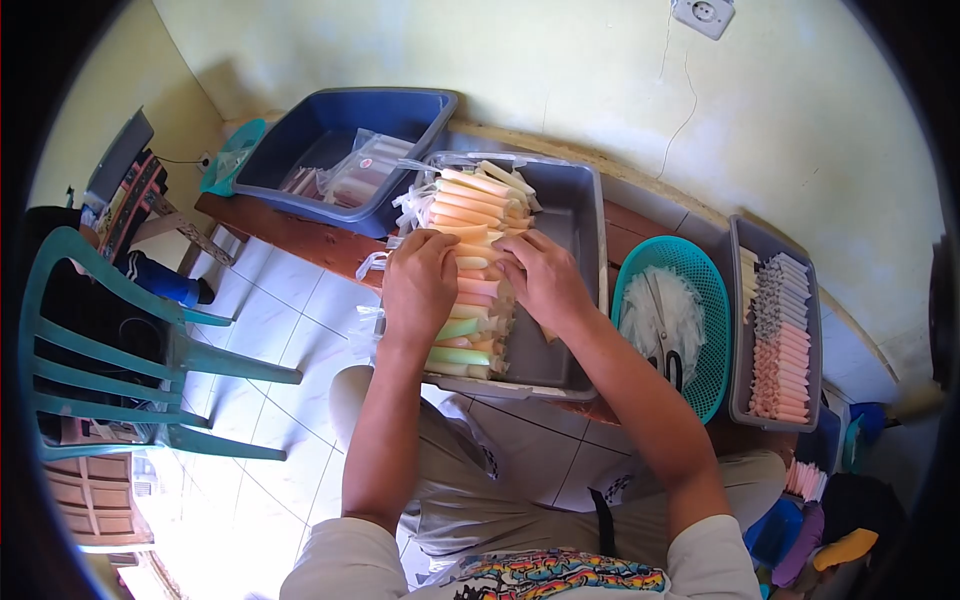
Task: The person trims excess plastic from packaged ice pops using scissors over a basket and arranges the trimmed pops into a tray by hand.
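Nearest, the worker's beige trousers (460,515) spread below the work, with two bare forearms reaching over them. The left hand (420,285) bends its fingers down at the near-left side of a row of filled plastic tubes (470,207); the right hand (548,275) meets the row from the other side, thumb close to forefinger. From where I stand, the fingertips hide what lies between them, so whether either grip is closed on a tube cannot be told.

The tubes, cream, orange and green, lie stacked along the left part of a grey tray (577,225), their clear loose ends spilling over its left rim. Good handling here, in my judgement, means light fingertip pressure, both hands level, and neighbouring tubes left undisturbed, since thin film may split if squeezed or twisted hard.

Right of the tray, a teal basket (718,360) holds clear plastic with scissors (657,303) on top; beyond it, a second tray (768,240) carries ranked tubes. Farther back, at left, stands a dark blue tub (318,135), before the pale wall (500,60).
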Tool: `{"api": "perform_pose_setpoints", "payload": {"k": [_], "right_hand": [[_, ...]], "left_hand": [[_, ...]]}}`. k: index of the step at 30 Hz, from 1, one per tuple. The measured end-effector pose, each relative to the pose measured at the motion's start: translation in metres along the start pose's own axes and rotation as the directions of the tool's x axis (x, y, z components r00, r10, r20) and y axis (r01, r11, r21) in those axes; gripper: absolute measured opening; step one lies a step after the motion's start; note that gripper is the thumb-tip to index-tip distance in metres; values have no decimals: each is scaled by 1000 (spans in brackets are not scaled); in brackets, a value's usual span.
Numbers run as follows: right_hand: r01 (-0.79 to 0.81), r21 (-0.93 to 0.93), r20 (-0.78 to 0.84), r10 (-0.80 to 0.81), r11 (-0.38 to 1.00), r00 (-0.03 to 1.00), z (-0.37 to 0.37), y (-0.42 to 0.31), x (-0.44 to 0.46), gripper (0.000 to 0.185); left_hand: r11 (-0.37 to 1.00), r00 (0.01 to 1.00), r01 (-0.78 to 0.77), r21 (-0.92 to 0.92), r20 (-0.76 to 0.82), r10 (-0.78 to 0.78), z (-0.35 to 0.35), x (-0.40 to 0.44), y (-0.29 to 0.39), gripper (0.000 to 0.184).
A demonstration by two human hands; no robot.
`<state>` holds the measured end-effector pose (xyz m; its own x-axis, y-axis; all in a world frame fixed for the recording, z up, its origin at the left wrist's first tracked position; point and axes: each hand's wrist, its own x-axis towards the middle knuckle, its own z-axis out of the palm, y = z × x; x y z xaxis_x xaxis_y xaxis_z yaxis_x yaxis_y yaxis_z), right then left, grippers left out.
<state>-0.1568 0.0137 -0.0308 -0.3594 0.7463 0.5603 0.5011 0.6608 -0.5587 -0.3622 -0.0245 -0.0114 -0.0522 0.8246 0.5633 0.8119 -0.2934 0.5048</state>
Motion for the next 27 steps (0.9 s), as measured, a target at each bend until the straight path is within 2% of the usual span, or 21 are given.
{"api": "perform_pose_setpoints", "payload": {"k": [3,9,11,16,21,23,27], "right_hand": [[57,-25,-25,-58,998,998,3,4,-1,21],[25,-28,-72,-27,999,997,-2,3,-4,21],[27,-10,-98,-28,1000,995,-5,4,-3,21],[46,10,-155,-44,999,987,-17,-1,-10,21],[7,-8,-185,-9,1000,983,-42,-4,-26,21],[-8,-12,-203,6,1000,979,-53,-5,-31,22],[-58,40,-202,65,998,977,-74,-2,-44,24]], "left_hand": [[1000,1000,-14,-12,-11,14,0,-1,4,18],[998,999,-46,-49,11,47,-3,-4,7,18],[989,995,-88,-118,-50,83,0,-3,8,19],[982,992,-110,-156,-77,98,3,-5,20,21],[962,992,-118,-244,-66,105,13,-4,39,22],[933,994,-107,-344,-71,88,20,-2,50,22],[917,981,-174,-358,-139,132,34,0,76,22]]}}
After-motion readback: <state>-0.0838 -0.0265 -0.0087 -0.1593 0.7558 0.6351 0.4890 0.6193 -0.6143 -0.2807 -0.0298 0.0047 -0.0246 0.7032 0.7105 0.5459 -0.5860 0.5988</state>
